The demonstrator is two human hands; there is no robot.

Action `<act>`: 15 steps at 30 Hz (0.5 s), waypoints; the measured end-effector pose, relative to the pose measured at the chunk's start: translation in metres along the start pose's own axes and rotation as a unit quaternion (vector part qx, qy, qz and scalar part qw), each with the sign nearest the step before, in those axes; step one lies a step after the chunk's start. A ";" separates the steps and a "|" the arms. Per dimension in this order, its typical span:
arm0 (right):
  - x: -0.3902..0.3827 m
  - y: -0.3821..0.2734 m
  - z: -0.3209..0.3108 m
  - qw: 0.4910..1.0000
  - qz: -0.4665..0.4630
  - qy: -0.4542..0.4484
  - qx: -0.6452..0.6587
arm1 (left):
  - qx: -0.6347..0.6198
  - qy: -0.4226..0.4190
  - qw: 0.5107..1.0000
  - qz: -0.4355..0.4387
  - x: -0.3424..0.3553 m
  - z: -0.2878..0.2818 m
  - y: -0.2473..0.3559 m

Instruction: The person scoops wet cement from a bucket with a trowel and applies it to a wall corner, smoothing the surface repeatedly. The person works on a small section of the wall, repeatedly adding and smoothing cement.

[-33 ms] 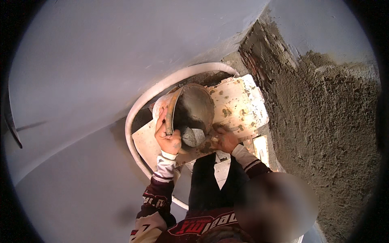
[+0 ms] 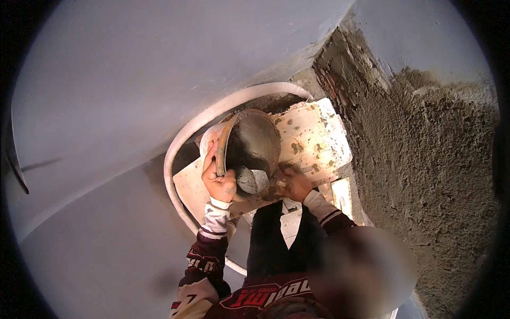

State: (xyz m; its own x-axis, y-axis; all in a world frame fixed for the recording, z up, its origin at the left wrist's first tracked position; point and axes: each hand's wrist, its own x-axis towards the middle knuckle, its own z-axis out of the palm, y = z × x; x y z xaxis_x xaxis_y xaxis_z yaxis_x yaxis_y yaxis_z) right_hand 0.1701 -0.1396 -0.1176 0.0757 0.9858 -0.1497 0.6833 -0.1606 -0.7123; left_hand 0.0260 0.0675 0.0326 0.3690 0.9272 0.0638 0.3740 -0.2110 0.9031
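Note:
A mortar-stained bucket (image 2: 252,139) stands tilted, its mouth showing grey mortar inside. My left hand (image 2: 219,182) is closed on the bucket's rim at the near left, with fingers along the outer wall. At the bucket's near right edge, my right hand (image 2: 293,184) is closed around the handle of what looks like a trowel (image 2: 261,181). A lump of wet grey mortar (image 2: 246,180) sits on the pale blade, at the mouth of the bucket. My right fingers partly hide the handle.
Beneath the bucket lies a pale board (image 2: 313,139) spattered with mortar. A thick white hose (image 2: 183,139) curves around its far and left sides. Grey wall (image 2: 133,80) rises at the left. On the right stands a wall coated in rough mortar (image 2: 419,170).
The trowel with its mortar lump has shifted very slightly left. Both hands keep nearly the same place and hold.

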 end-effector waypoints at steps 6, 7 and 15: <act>-0.005 -0.019 -0.024 0.993 0.094 -0.007 0.070 | 0.011 0.015 1.000 0.001 0.004 -0.014 -0.013; -0.010 -0.016 -0.028 0.989 0.117 -0.001 0.090 | 0.032 0.013 0.999 -0.024 0.003 -0.016 -0.014; -0.049 0.046 -0.054 0.954 0.178 0.221 0.097 | -0.033 0.025 0.998 -0.056 0.007 -0.029 -0.033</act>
State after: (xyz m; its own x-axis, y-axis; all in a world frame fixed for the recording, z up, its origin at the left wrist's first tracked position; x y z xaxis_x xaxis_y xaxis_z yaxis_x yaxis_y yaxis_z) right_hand 0.2373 -0.1921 -0.1056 0.6060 0.7843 -0.1331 0.4127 -0.4530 -0.7903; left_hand -0.0081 0.0901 0.0159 0.2849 0.9584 -0.0192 0.3533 -0.0864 0.9315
